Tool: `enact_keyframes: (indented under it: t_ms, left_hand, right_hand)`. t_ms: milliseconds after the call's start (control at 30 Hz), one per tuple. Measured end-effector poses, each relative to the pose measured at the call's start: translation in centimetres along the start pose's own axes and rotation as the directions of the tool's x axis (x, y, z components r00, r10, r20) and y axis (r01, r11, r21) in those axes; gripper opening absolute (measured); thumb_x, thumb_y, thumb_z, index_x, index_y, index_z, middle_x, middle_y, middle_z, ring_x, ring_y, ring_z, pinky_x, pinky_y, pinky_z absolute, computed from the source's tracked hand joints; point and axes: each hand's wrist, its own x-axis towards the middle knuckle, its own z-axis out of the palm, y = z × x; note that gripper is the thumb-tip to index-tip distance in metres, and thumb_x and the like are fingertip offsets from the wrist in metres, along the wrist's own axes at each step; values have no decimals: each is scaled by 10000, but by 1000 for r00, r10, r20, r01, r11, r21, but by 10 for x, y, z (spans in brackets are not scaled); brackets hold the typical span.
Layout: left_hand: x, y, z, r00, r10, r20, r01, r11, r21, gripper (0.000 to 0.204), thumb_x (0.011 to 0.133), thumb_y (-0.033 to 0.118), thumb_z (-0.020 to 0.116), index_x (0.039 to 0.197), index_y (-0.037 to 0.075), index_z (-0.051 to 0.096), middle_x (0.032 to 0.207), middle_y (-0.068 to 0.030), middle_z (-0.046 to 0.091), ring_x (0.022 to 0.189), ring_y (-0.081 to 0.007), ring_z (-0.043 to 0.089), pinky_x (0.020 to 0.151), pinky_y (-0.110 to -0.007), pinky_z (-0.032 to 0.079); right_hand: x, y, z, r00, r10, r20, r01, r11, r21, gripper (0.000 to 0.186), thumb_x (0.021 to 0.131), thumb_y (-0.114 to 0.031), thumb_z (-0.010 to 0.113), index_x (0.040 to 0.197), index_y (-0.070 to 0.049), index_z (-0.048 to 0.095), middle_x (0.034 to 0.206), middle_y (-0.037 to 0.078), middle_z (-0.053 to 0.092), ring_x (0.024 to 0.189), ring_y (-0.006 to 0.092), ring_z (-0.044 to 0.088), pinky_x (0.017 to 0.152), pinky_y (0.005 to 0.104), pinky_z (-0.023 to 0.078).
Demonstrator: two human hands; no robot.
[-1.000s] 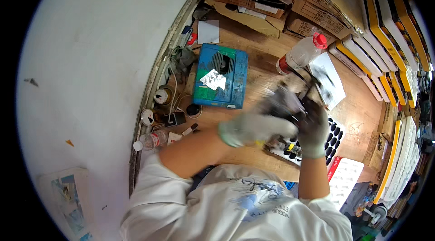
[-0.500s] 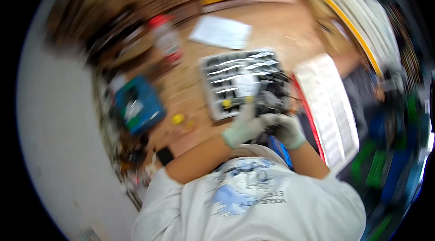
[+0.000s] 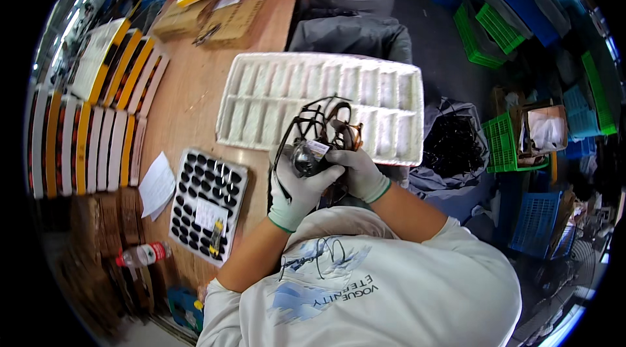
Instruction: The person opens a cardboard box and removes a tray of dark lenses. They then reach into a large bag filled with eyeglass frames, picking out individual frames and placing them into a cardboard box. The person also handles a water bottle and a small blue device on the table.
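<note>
Between my two gloved hands is a bunch of glasses (image 3: 313,126), mostly dark-framed, with thin temple arms sticking up and a small white label on one dark lens. My left hand (image 3: 298,185) wraps round the left side of the bunch, its thumb pointing inward. On the other side my right hand (image 3: 362,176) is closed round more of the frames, a brown pair among them. Both hands are over the near edge of a white tray (image 3: 257,132) with two rows of slots. The fingers partly hide the lower glasses.
A shallow tray of black ovals (image 3: 190,181) lies on the wooden table (image 3: 199,102) at left, beside a white sheet (image 3: 157,185) and a red-capped bottle (image 3: 145,254). Stacked trays (image 3: 85,145) stand far left. At right, a sack (image 3: 453,145) holds dark pieces near green crates (image 3: 502,141).
My view has swung to the right and sharpened. The hands, still on the glasses, have gone from near the tray of black ovals to the white slotted tray.
</note>
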Motion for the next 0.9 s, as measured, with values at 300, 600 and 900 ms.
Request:
enact_keyframes:
  t_ms: [300,600,900]
  left_hand:
    - [141,-30,151,937,-304,174,321,944,-78,700,691,354,893,1106,-53,503,967,-195,657,896,-266,676,761,-370,539]
    - [378,-13,177,971,-217,-98,224,972,74,869,798,533,736,1339,-89,461,1196,-231,629,1127,-301,611,983,-354,466]
    - [82,-113,39,910,-353,-218,392,903,178,257,920,173,687,1036,-44,611,824,-93,645,722,-157,597,676,-301,499]
  right_hand:
    - [55,-127,-84,917,-318,-240,340,939,54,382,904,-122,552,1259,16,580,1185,130,652,1086,251,630,980,381,493]
    - [302,-333,-144,855,-346,-387,384,923,24,400,877,-254,681,1228,-114,551,1121,103,654,1019,276,634,882,493,504]
    - [266,-223,-207,722,-591,-359,378,772,-511,941,856,-188,731,1551,-53,111,1338,180,552,1190,260,547,1032,411,414]
